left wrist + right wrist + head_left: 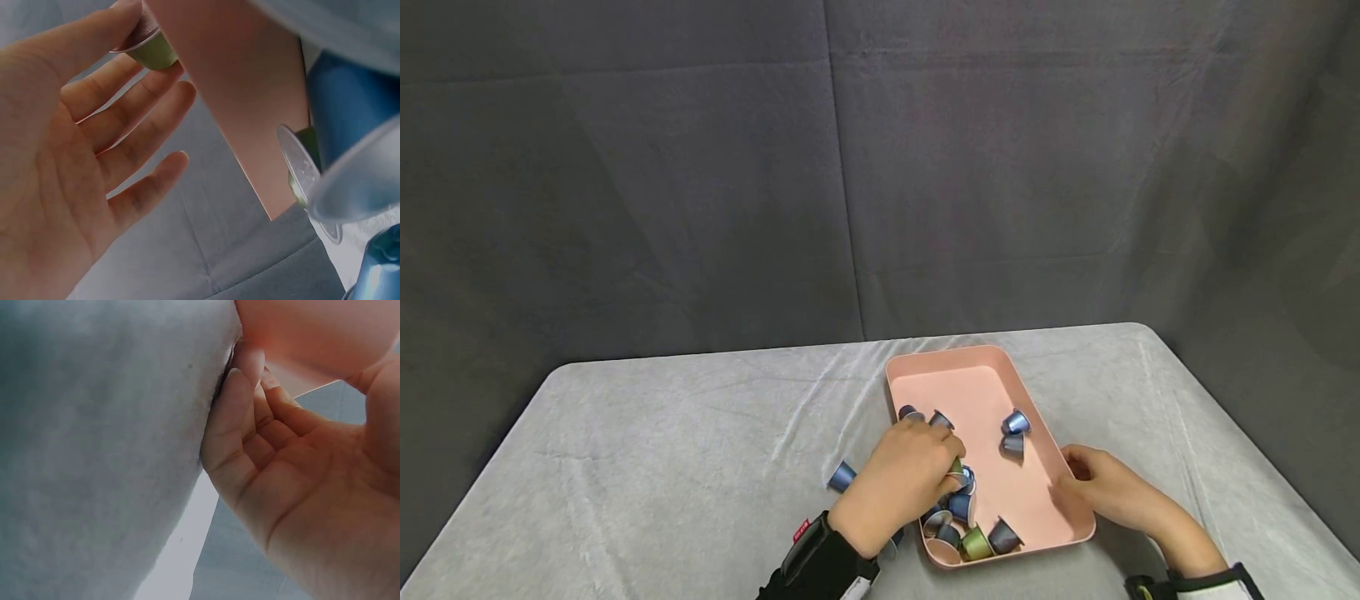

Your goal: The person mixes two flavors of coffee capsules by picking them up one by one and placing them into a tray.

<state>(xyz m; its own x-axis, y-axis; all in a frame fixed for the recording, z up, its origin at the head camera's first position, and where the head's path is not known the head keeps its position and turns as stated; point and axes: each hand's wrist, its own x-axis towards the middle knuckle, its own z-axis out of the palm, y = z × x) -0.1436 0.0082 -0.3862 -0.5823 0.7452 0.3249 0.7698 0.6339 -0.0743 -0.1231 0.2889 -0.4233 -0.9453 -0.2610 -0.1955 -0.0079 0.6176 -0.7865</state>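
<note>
My left hand (904, 473) is over the left side of a pink tray (951, 382). In the left wrist view, its thumb and a finger pinch a green coffee capsule (156, 54) by the rim, while the other fingers stay spread. Blue and dark capsules lie close around that hand, among them a blue capsule (961, 507) in the tray. My right hand (1112, 490) grips the tray's right edge. Its thumb is on the rim and the curled fingers are at the outer side, low against the tablecloth. The tray's wall partly hides the fingertips.
Near the tray's front edge lie another green capsule (976, 543) and a dark grey capsule (1003, 536). A shiny blue capsule (1016, 422) lies near the right wall. Outside, left of the tray, is a loose blue capsule (842, 476) on the grey-clothed table (662, 467).
</note>
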